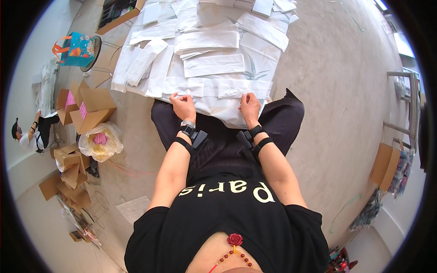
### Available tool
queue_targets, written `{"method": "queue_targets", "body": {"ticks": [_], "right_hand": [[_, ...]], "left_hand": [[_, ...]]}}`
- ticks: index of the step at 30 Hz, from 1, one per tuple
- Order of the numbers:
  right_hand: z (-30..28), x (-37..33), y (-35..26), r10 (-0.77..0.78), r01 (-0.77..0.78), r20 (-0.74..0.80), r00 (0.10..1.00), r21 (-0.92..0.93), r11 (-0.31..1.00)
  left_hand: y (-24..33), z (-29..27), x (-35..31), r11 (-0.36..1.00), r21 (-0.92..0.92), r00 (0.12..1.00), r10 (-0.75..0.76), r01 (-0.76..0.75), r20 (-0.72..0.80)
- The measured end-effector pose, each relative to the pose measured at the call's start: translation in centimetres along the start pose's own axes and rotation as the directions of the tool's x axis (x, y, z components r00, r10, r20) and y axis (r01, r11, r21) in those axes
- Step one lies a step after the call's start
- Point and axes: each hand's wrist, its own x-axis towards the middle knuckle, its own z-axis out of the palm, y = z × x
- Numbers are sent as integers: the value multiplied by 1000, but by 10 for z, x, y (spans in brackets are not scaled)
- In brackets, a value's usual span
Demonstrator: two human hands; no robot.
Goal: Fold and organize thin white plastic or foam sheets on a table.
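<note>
Two flat white strips, a left one (183, 86) and a right one (233, 89), lie side by side along the near edge of a table under a pale, leaf-patterned cover (257, 59). My left hand (183, 107) is at the lower edge of the left strip, its fingers curled in. By the lower edge of the right strip, my right hand (250, 109) has its thumb and fingers drawn together. Whatever either hand pinches is too small to make out. Farther up lie several more flat white pieces, among them a wide one (214, 65) and a folded stack (207, 37).
On a stool to the left sits a blue bag (78, 49). Opened cardboard boxes (93, 108) and a clear plastic bag with pink contents (104, 140) stand below it. Another person (31, 136) works at the far left. At right are a metal rack (412, 104) and a carton (384, 166).
</note>
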Motion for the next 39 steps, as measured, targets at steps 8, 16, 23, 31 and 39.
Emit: {"method": "queue_targets", "body": {"ticks": [8,16,23,31,39], "right_hand": [[-5,1,2,17,-16,-30,999,41,999],[-6,4,9,6,-5,-24,1000,37,999],[-7,2,4,37,-35,-32,999,67,997],[-9,1,-5,60,-59,-18,998,93,994],[-12,5,2,91,-87,-27,996,123,989]], "left_hand": [[-2,-4,-7,1000,-22,1000,11,-10,25],[-5,-2,-6,999,-38,999,22,-20,49],[-8,0,-5,998,-59,998,10,-6,57],[-10,-2,-4,999,-41,999,35,-34,42],[-2,-5,-7,997,-74,997,8,-3,75]]}}
